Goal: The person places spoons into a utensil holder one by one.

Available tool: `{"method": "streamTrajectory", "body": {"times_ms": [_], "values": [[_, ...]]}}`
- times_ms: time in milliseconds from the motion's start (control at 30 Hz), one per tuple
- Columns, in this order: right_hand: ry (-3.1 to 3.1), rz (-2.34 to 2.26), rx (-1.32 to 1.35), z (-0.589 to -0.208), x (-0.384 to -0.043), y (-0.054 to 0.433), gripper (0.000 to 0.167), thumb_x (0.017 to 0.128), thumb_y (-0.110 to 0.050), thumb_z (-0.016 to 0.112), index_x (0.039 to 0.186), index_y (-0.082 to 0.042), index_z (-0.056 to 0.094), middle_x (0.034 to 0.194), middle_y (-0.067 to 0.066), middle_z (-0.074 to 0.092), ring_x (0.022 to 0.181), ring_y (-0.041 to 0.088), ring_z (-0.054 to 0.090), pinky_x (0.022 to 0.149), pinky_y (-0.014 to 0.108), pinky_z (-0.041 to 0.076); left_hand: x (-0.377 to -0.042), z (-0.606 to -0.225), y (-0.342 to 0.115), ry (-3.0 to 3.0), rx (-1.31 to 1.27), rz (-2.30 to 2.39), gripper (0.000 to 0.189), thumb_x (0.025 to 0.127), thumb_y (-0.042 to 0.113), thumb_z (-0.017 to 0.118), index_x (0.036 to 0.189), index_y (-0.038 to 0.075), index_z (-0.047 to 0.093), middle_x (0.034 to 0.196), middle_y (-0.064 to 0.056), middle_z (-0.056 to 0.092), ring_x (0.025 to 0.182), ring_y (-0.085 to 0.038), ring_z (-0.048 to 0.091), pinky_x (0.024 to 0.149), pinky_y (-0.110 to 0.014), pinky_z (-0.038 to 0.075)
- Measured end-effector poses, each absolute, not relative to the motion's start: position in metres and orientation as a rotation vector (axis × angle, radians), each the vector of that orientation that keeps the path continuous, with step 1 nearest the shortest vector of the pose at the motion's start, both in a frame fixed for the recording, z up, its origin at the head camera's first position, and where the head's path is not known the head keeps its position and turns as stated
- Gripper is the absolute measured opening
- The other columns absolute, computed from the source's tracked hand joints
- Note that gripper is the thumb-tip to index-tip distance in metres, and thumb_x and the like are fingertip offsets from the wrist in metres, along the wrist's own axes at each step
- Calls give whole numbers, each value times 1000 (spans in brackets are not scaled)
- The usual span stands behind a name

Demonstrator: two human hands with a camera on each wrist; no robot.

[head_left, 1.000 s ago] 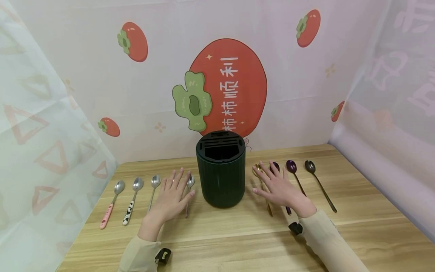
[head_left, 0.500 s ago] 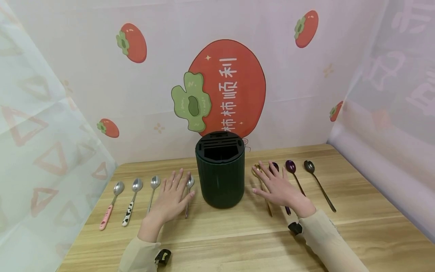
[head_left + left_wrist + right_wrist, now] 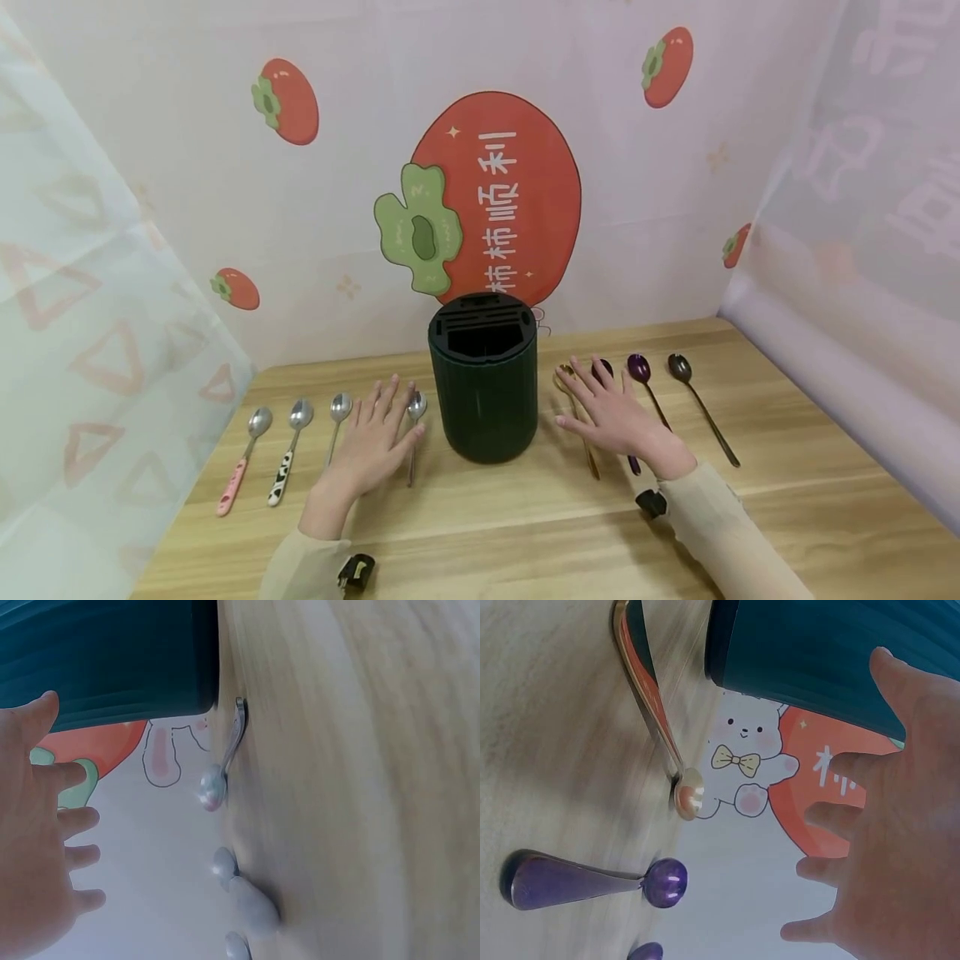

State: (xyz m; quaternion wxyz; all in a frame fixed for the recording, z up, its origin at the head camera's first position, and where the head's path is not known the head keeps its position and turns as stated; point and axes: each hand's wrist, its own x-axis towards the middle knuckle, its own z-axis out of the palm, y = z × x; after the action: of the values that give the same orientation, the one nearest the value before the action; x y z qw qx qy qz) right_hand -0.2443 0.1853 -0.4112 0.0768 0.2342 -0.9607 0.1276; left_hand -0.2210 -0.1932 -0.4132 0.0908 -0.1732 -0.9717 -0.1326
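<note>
A dark green ribbed cutlery holder (image 3: 486,412) with a slotted black top stands between both hands. My left hand (image 3: 369,450) is held with fingers spread, over a silver spoon (image 3: 341,407) and beside another silver spoon (image 3: 417,407). In the left wrist view that hand (image 3: 34,840) appears raised off the wooden table, holding nothing. Spread the same way, my right hand (image 3: 618,421) overlaps a gold spoon (image 3: 564,380) and a dark purple spoon (image 3: 634,464). In the right wrist view this hand (image 3: 904,840) is also raised, apart from the spoons.
Farther left lie a pink-handled spoon (image 3: 232,487) and a spoon with a black-and-white patterned handle (image 3: 281,477). To the right are a purple spoon (image 3: 639,367) and a black spoon (image 3: 680,367). Behind the table (image 3: 487,533) hangs a persimmon-print backdrop (image 3: 330,183).
The head view has shifted slightly, so the scene sits a little lower and further left. Both hands keep their spread pose, and the spoons and holder stay in place.
</note>
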Motion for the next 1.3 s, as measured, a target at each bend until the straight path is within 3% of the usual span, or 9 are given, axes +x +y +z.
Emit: {"method": "streamTrajectory", "body": {"times_ms": [533,767,1000,1300], "values": [[-2888,395,728,-420,-243,178,72,92,-52,52,150,-18,29,158,13,18,144,44,7,104,74,3,-215,-419,-200,-2867,-506,-390,66,98,51,38,152,17,20,160,-10,7,146,-38,4,113,-61,4],[-2918,382,708,-415,-244,179,73,92,-56,48,151,-21,25,159,11,15,145,41,4,106,72,2,-217,-413,-197,-2865,-511,-398,67,98,48,41,153,17,18,160,-9,6,146,-37,3,114,-60,4],[-2913,445,708,-411,-245,181,73,92,-60,45,151,-22,26,158,11,17,145,41,6,106,71,3,-216,-405,-199,-2840,-527,-379,68,98,54,35,153,18,19,160,-7,8,147,-35,3,114,-59,3],[-2920,449,731,-412,-247,181,72,94,-59,42,151,-18,27,156,15,22,144,41,10,106,71,11,-219,-395,-195,-2769,-581,-354,67,97,50,41,152,18,21,159,-8,16,146,-34,10,115,-58,9]]}}
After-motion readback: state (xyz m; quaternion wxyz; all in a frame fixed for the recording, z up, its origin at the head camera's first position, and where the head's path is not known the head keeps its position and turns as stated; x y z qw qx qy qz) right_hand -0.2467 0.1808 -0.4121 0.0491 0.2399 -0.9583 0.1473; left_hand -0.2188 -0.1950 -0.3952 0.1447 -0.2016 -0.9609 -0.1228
